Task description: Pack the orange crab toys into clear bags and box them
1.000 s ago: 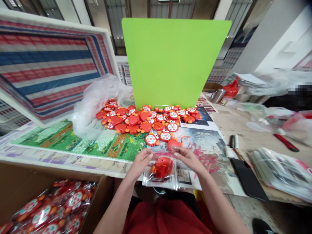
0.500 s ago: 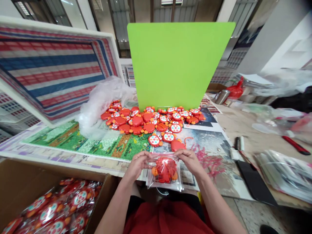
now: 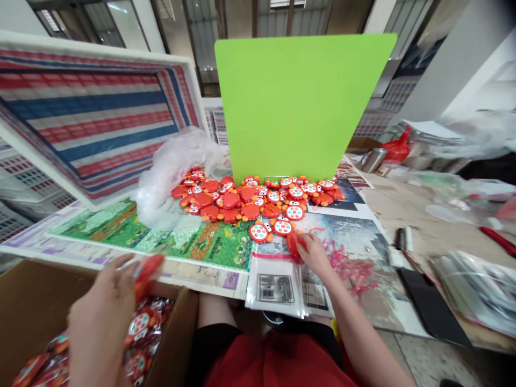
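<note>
Your left hand [image 3: 102, 312] is above the cardboard box [image 3: 36, 290], its grip closed on a wrapped red toy [image 3: 147, 274], blurred but showing a glossy red body. Inside the box lie more wrapped toys [image 3: 141, 325], their clear film shiny over red bodies, orange parts and white faces with coloured dots. Your right hand [image 3: 316, 255] is over the counter [image 3: 374, 193], its grip pinching a bare red toy [image 3: 295, 245], plain red on the side you see, at the top edge of the flat clear bags [image 3: 275, 287], which have pink strips and black print showing. Beyond it, a heap of loose toys [image 3: 229, 200] spreads in front of the upright green board [image 3: 298, 107], some face up, others showing plain red. To its left are a cloudy plastic bag [image 3: 161, 188] and a tilted white crate [image 3: 121, 52] with a red, white and blue striped lining.
</note>
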